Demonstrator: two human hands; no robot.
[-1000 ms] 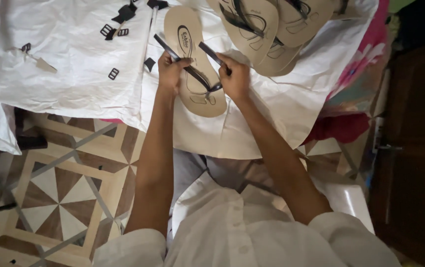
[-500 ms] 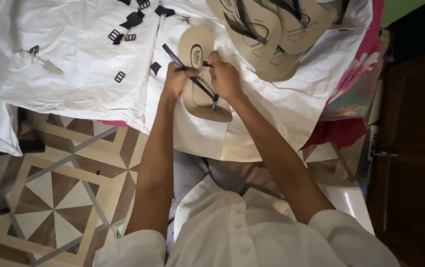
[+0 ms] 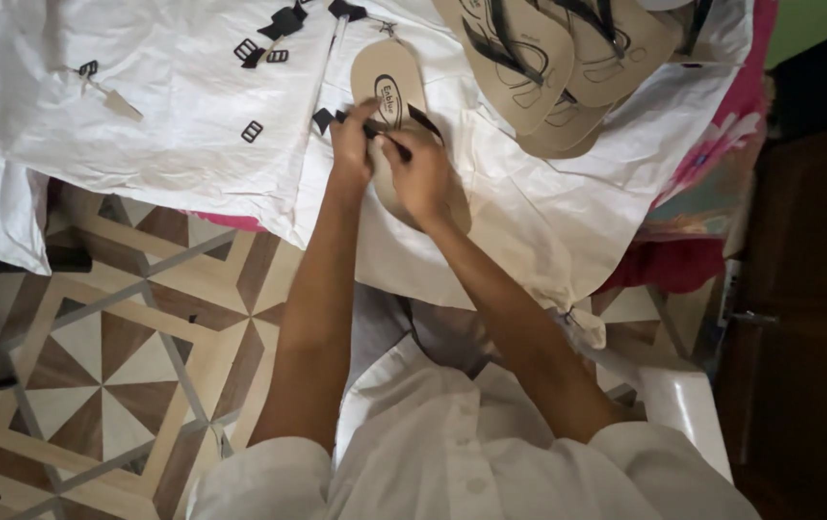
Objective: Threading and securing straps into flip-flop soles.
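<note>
While both hands work on it, the tan foam sandal sole (image 3: pixel 389 91) lies flat on the crinkly white plastic sheet (image 3: pixel 519 217).

Sole: one, in the middle of the sheet, with its far end pointing away from the person.
Strap: one thin black strap (image 3: pixel 423 119) crosses the sole under the fingers.
Left hand (image 3: pixel 351 144): on the left side of the sole, fingers pinched together on the strap.
Right hand (image 3: pixel 420 173): on the near half of the sole, fingers closed tight on the strap and pressing the sole down.
Doing it well: I think the sole should stay flat and still. The strap should stay straight, not twisted, and both hands should pull the same amount. The press should go right over the hole so the soft sole does not tear.
Stack: finished tan sandals with black straps (image 3: pixel 548 58) lie to the right of the sole and farther away. I count about three, but they overlap, so I am not sure.
Buckles: three small black square buckles (image 3: pixel 252 131) lie to the left of the sole.
Black bits: some loose black strap pieces (image 3: pixel 284 21) lie left of the sole and farther off.
Floor: brown and cream patterned tiles (image 3: pixel 96 366) show nearer the person than the sole.
</note>
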